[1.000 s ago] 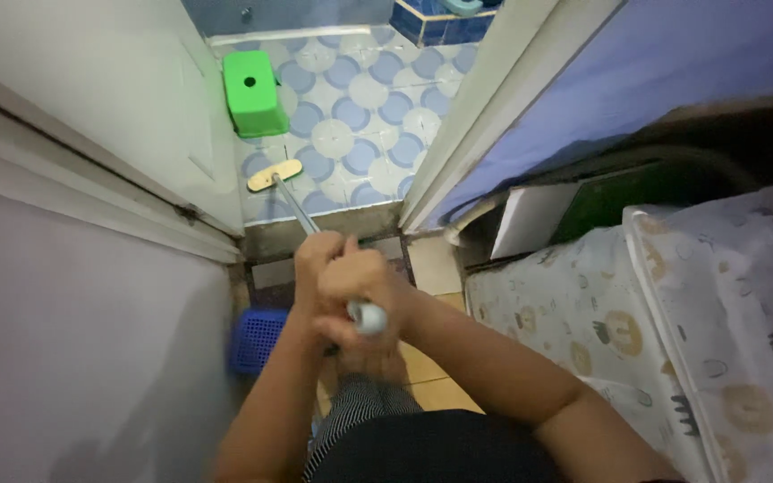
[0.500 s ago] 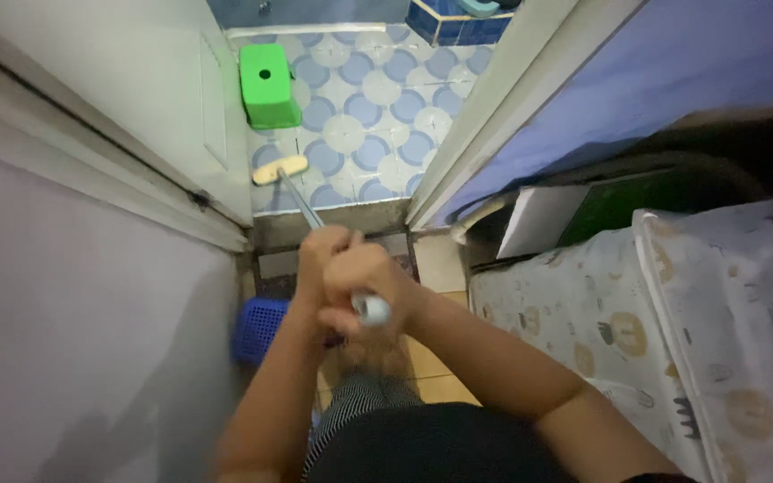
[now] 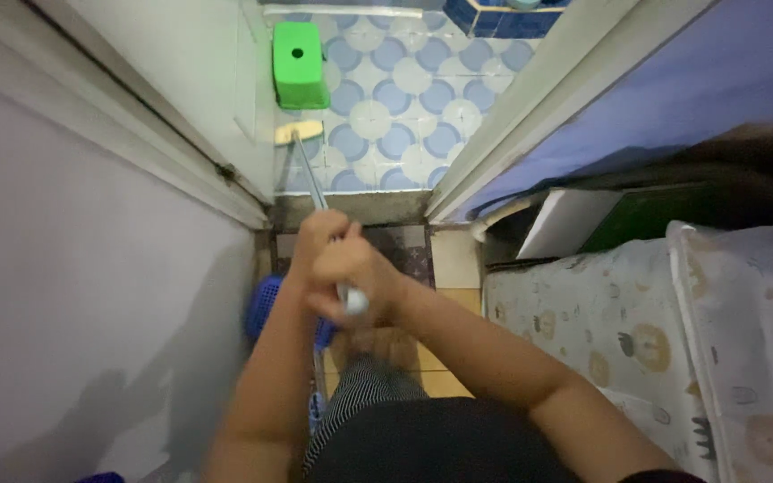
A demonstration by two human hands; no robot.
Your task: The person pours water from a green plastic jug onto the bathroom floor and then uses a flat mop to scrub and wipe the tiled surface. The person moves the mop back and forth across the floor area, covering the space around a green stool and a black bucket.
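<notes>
Both hands are closed around the upper end of a long, thin metal mop handle (image 3: pixel 310 179): the left hand (image 3: pixel 315 240) grips a little lower on the shaft, the right hand (image 3: pixel 360 273) is wrapped just above it, near the pale rounded end cap, and the fingers of both are curled fully shut, with no gap to see. The handle runs away from the hands, over the grey door threshold (image 3: pixel 351 207), down to a flat, pale yellow mop head (image 3: pixel 299 132) which lies on the blue and white patterned tile floor (image 3: pixel 404 98) just in front of the green plastic step stool (image 3: pixel 300 77), almost touching its near edge. I judge the tool to be light and stiff; the smooth shaft could be slippery if wet, so a hold with two hands near the top, as here, seems a good one for steering the head. On the near side of the threshold, at the left of the hands, sits a blue plastic basket with a mesh wall (image 3: pixel 266 304); the arms cover most of it and I cannot tell what is inside. At the right of the hands is something draped with a white cloth cover printed with small animals (image 3: pixel 637 340).
</notes>
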